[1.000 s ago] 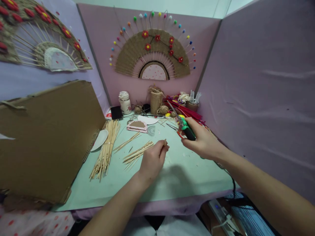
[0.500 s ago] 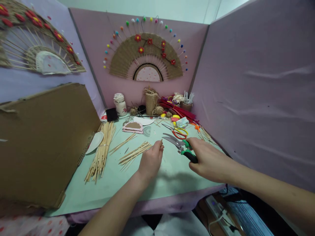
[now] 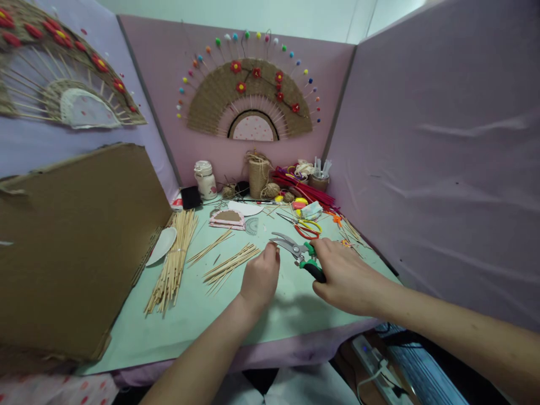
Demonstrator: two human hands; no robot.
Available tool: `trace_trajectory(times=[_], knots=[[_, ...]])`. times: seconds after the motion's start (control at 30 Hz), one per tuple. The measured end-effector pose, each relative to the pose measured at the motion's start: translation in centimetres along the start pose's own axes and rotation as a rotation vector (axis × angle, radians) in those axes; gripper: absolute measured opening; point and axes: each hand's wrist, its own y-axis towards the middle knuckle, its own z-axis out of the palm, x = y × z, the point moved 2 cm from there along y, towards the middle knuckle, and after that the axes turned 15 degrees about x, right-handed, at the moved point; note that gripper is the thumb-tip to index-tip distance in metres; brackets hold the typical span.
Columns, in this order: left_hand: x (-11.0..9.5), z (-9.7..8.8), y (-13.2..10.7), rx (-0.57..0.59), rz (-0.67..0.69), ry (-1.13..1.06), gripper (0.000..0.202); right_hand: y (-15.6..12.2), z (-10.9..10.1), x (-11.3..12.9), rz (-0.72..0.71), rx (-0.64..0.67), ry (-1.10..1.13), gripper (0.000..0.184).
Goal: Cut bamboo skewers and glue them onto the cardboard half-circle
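My right hand [image 3: 343,275] is wrapped around the green and black handles of a pair of metal cutters [image 3: 295,252], whose blades are parted and point left. My left hand [image 3: 259,277] is curled in a pinch just left of the blades; earlier frames show a short wooden stick tip between its fingers, now hidden behind the thumb. Both hands hover over the pale green table [image 3: 202,315]. A small pile of thin wooden sticks [image 3: 230,263] lies just left of my left hand.
A long bundle of sticks [image 3: 172,259] and a large cardboard sheet [image 3: 76,247] lie at the left. Red-handled scissors [image 3: 306,226], twine spools [image 3: 258,174], a white jar [image 3: 205,179] and red stems [image 3: 307,191] crowd the back. Woven fans [image 3: 251,95] hang on the pink walls.
My right hand brought the cutters down from the back of the table and leftward, so the blades now sit beside my left hand's fingertips. My left hand stayed nearly still.
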Motion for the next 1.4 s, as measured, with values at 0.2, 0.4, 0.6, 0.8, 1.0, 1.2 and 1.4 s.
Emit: trace_trajectory(times=[0.2,0.4,0.6,0.8,1.0,1.2,1.4], knots=[[-0.1,0.1,0.0,-0.009,-0.004,-0.001,0.011,0.1,0.0,0.3,-0.01,0.003,0.05,0.037],[-0.3,0.2,-0.2,0.013,0.019,0.001,0.014,0.1,0.0,0.6,-0.005,0.025,0.014,0.034],[-0.4,0.3,-0.3,0.031,0.015,-0.028,0.014,-0.1,-0.7,0.9,-0.007,0.048,-0.065,0.027],[-0.5,0.2,-0.4,0.042,0.016,-0.024,0.016,-0.1,-0.9,0.7,0.008,0.075,-0.106,0.026],[-0.8,0.4,-0.4,-0.018,0.063,-0.032,0.017,0.6,-0.4,-0.4,0.075,0.061,-0.026,0.017],[-0.1,0.6,-0.7,-0.179,0.166,-0.131,0.018,1.8,-0.4,-2.3,0.151,0.05,0.208,0.019],[0.8,2.0,-1.4,-0.069,0.091,-0.26,0.015,2.8,3.4,-3.0,0.073,0.055,0.54,0.015]])
